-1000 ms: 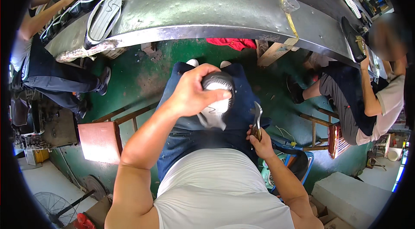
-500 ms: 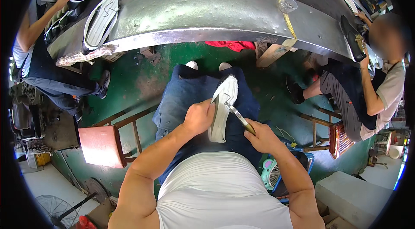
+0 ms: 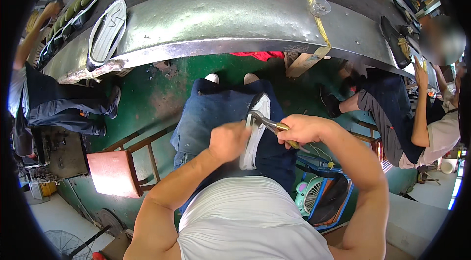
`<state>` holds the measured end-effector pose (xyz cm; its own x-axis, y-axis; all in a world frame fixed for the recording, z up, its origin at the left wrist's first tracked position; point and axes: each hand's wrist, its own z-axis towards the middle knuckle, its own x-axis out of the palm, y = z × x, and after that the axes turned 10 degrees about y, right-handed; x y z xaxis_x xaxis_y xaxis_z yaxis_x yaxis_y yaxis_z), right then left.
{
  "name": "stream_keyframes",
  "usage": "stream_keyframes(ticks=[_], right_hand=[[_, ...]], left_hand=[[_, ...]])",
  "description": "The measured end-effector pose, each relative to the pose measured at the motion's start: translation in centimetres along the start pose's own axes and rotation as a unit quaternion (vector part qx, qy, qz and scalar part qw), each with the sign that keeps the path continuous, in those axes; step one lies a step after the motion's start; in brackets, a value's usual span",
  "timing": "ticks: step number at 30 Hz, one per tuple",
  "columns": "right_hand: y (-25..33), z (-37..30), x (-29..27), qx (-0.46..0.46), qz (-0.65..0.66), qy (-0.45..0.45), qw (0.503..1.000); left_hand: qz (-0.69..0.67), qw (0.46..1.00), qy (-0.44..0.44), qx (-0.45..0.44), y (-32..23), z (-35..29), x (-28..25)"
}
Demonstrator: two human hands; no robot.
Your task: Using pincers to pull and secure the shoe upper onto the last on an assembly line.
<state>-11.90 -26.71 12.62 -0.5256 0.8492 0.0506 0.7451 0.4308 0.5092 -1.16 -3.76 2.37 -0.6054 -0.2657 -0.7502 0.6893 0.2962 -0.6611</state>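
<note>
An upturned shoe (image 3: 252, 149) with a white underside and dark edging lies lengthwise on my lap, toe end away from me. My left hand (image 3: 228, 141) is closed at the shoe's left edge, its fingertips pressed together there. My right hand (image 3: 305, 130) is wrapped round the brass-coloured handles of metal pincers (image 3: 267, 121). The curved jaws of the pincers reach across the shoe to its left rim, close to my left fingers. Whether the jaws bite on the edge is too small to tell.
Ahead runs a metal bench edge (image 3: 216, 19) with another upturned shoe (image 3: 107, 34) at its left and a clear plastic cup (image 3: 320, 6) at its right. Co-workers sit or stand on both sides. A stool (image 3: 114, 172) stands left, a small green fan (image 3: 308, 195) right.
My right hand has turned and swung the pincers, so their jaws now meet the shoe's left rim instead of its middle. The shoe has tilted more upright. The left co-worker's arms have moved back.
</note>
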Motion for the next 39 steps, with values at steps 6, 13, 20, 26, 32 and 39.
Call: stream_keyframes(ticks=[6, 13, 20, 26, 32, 39], right_hand=[[5.2, 0.2, 0.5, 0.066, -0.292, -0.081, 0.951], [0.5, 5.3, 3.0, -0.094, -0.193, -0.161, 0.963], [-2.3, 10.2, 9.1, -0.148, 0.052, -0.276, 0.948], [-3.3, 10.2, 8.4, -0.200, 0.174, -0.220, 0.939], [-3.8, 9.7, 9.7, -0.158, 0.399, -0.081, 0.900], [-9.6, 10.9, 9.1, -0.229, 0.636, 0.174, 0.716]], left_hand=[[-0.545, 0.781, 0.053, -0.300, 5.1, 2.7, 6.2], [-0.649, 0.680, 0.039, -0.340, 5.7, -0.3, 4.9], [-0.599, 0.769, 0.096, -0.200, 6.0, 0.4, 2.3], [-0.620, 0.752, 0.085, -0.208, 4.3, 1.4, 1.4], [-0.651, 0.722, 0.073, -0.221, 3.0, 1.8, 2.1], [-0.563, 0.778, 0.068, -0.271, 2.1, 3.2, 3.1]])
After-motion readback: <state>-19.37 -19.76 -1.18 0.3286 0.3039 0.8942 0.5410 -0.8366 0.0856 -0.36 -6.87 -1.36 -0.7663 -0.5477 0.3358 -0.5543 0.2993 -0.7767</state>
